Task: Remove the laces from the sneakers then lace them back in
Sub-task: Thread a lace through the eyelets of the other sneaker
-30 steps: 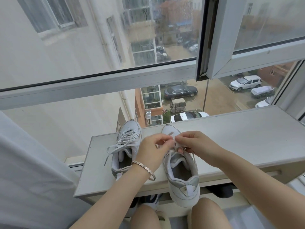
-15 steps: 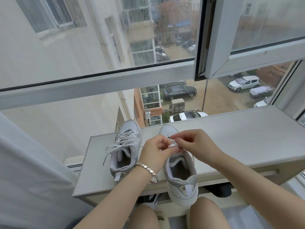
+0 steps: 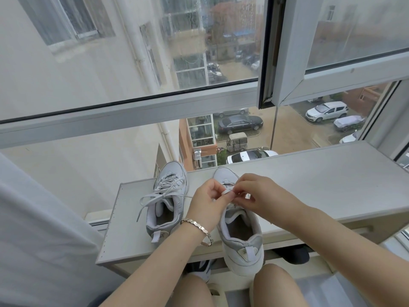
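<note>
Two pale grey sneakers stand side by side on a light board (image 3: pixel 332 180), toes toward the window. The left sneaker (image 3: pixel 167 204) is laced, with loose lace ends (image 3: pixel 152 197) trailing off to the left. The right sneaker (image 3: pixel 240 235) overhangs the board's near edge, heel toward me. My left hand (image 3: pixel 207 204), with a bracelet at the wrist, and my right hand (image 3: pixel 259 194) meet over its eyelets and pinch a white lace (image 3: pixel 226 192) between their fingertips. The fingers hide most of that lace.
A large window (image 3: pixel 155 107) rises right behind the board, with an opened sash (image 3: pixel 287 63) at the upper right. A grey curtain (image 3: pixel 44 229) hangs at the left. My bare knees (image 3: pixel 274 284) sit below the board, and dark shoes (image 3: pixel 292 254) lie under it.
Both hands have shifted slightly toward the toe of the right sneaker while working the lace. The left sneaker has not moved.
</note>
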`<state>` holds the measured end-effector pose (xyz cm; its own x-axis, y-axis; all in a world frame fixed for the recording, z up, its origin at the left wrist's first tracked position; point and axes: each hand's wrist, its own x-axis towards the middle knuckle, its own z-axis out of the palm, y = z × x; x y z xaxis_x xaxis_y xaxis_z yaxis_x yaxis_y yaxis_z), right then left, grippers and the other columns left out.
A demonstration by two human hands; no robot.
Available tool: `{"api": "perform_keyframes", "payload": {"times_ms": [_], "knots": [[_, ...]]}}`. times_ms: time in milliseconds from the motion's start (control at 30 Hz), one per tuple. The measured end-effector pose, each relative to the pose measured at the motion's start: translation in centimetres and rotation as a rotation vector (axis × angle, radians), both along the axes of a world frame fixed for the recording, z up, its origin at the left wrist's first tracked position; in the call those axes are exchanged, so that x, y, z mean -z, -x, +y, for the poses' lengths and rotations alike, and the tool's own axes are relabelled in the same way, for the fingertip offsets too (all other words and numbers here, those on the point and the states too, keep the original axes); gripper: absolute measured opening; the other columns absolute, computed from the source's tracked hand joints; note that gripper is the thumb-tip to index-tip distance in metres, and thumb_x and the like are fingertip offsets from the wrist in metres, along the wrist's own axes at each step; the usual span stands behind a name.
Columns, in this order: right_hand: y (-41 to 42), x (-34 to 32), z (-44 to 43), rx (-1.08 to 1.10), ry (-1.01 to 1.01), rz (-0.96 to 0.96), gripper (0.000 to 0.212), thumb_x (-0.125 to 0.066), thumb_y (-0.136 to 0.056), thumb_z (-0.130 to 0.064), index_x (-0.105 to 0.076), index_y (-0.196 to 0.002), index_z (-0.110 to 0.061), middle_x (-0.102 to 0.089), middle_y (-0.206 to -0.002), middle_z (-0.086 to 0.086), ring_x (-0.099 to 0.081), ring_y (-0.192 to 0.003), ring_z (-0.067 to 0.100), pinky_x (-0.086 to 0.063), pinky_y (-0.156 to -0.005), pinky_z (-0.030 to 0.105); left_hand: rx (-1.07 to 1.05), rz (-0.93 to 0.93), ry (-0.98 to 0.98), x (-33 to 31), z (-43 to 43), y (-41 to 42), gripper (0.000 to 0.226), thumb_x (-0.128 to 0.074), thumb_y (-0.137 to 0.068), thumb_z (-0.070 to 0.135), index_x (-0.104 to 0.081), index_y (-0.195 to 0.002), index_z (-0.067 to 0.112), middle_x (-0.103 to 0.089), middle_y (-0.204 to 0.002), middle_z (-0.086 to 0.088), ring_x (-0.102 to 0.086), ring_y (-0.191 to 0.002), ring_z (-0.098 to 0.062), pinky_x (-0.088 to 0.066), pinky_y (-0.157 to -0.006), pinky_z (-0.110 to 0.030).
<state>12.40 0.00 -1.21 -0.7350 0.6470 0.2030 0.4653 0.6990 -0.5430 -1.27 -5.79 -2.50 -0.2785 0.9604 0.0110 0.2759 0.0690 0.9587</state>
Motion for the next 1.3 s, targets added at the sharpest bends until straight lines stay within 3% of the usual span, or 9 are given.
{"api": "perform_keyframes", "payload": {"times_ms": [233, 367, 533, 667, 867, 967, 1067, 1233, 1300], "knots": [[-0.3, -0.2, 0.4, -0.074, -0.021, 0.032, 0.016, -0.072, -0.074, -0.002, -0.073, -0.089, -0.004, -0.067, -0.09, 0.006, -0.051, -0.066, 0.004, -0.037, -0.066, 0.001, 0.004, 0.065, 0.02, 0.2, 0.1, 0.0, 0.025, -0.06, -0.087, 0.013, -0.045, -0.07, 0.022, -0.056, -0.064, 0.003, -0.057, -0.072, -0.016, -0.043, -0.068, -0.027], [-0.2, -0.2, 0.2, -0.076, -0.001, 0.058, 0.023, -0.068, -0.075, 0.0, -0.074, -0.096, -0.008, -0.06, -0.09, -0.002, -0.052, -0.065, -0.011, -0.037, -0.066, 0.001, 0.022, -0.028, 0.03, 0.3, 0.0, 0.0, 0.023, -0.06, -0.087, 0.01, -0.046, -0.07, 0.017, -0.056, -0.065, 0.002, -0.056, -0.069, -0.013, -0.043, -0.062, -0.016], [0.0, -0.1, 0.3, -0.026, -0.013, 0.013, 0.017, -0.064, -0.077, 0.0, -0.075, -0.089, -0.006, -0.062, -0.09, 0.006, -0.046, -0.064, 0.006, -0.035, -0.063, 0.006, 0.031, -0.043, 0.035, 0.3, -0.2, -0.1, 0.024, -0.064, -0.083, 0.006, -0.049, -0.068, 0.016, -0.056, -0.059, 0.008, -0.052, -0.052, 0.003, -0.041, -0.054, -0.008], [-0.2, -0.1, 0.3, 0.007, 0.031, 0.014, 0.013, -0.066, -0.076, -0.003, -0.074, -0.087, -0.004, -0.064, -0.08, 0.003, -0.047, -0.058, -0.002, -0.037, -0.062, 0.006, 0.038, -0.032, 0.002, 0.0, -0.5, -0.4, 0.026, -0.07, -0.077, 0.003, -0.051, -0.064, 0.015, -0.058, -0.063, 0.008, -0.053, -0.053, 0.01, -0.038, -0.054, -0.002], [-0.8, -0.1, 0.3, 0.136, 0.343, 0.221, 0.02, -0.063, -0.078, 0.0, -0.066, -0.073, -0.02, -0.063, -0.065, -0.002, -0.049, -0.047, -0.004, -0.035, -0.052, 0.008, -0.05, 0.031, -0.056, 0.2, -0.3, -0.4, 0.028, -0.075, -0.073, 0.008, -0.052, -0.06, 0.017, -0.059, -0.065, 0.004, -0.053, -0.06, 0.006, -0.036, -0.058, -0.001], [-0.9, 0.1, 0.3, 0.101, 0.557, 0.319, 0.032, -0.058, -0.082, 0.006, -0.068, -0.07, -0.022, -0.068, -0.07, 0.008, -0.055, -0.059, 0.005, -0.045, -0.061, 0.017, -0.087, -0.013, -0.073, 0.2, -0.3, -0.4, 0.025, -0.076, -0.072, 0.009, -0.055, -0.061, 0.015, -0.064, -0.065, 0.0, -0.058, -0.063, 0.001, -0.04, -0.058, -0.006], [-1.1, 0.1, 0.2, 0.06, 0.689, 0.378, 0.037, -0.058, -0.083, 0.007, -0.075, -0.076, -0.025, -0.074, -0.079, 0.002, -0.062, -0.073, 0.006, -0.05, -0.075, 0.02, -0.102, -0.093, -0.049, 0.5, -0.3, -0.3, 0.022, -0.073, -0.074, 0.003, -0.058, -0.063, 0.014, -0.069, -0.066, 0.001, -0.067, -0.071, -0.015, -0.052, -0.067, -0.021], [-1.0, 1.1, -0.4, 0.122, 0.545, 0.397, 0.044, -0.065, -0.078, 0.009, -0.072, -0.074, -0.034, -0.07, -0.069, -0.02, -0.063, -0.072, -0.007, -0.045, -0.069, 0.007, -0.105, -0.142, 0.015, 0.6, -0.5, -0.5, 0.025, -0.069, -0.076, -0.002, -0.06, -0.064, 0.018, -0.066, -0.055, 0.015, -0.062, -0.058, 0.001, -0.049, -0.06, -0.012], [-1.0, 1.6, -0.5, 0.164, 0.39, 0.351, 0.042, -0.067, -0.079, 0.003, -0.069, -0.073, -0.039, -0.067, -0.067, -0.024, -0.062, -0.076, -0.006, -0.045, -0.071, 0.008, -0.137, -0.162, 0.03, 0.7, -0.4, -0.5, 0.023, -0.07, -0.076, -0.001, -0.061, -0.063, 0.016, -0.066, -0.055, 0.013, -0.063, -0.059, -0.003, -0.048, -0.058, -0.011]]}}
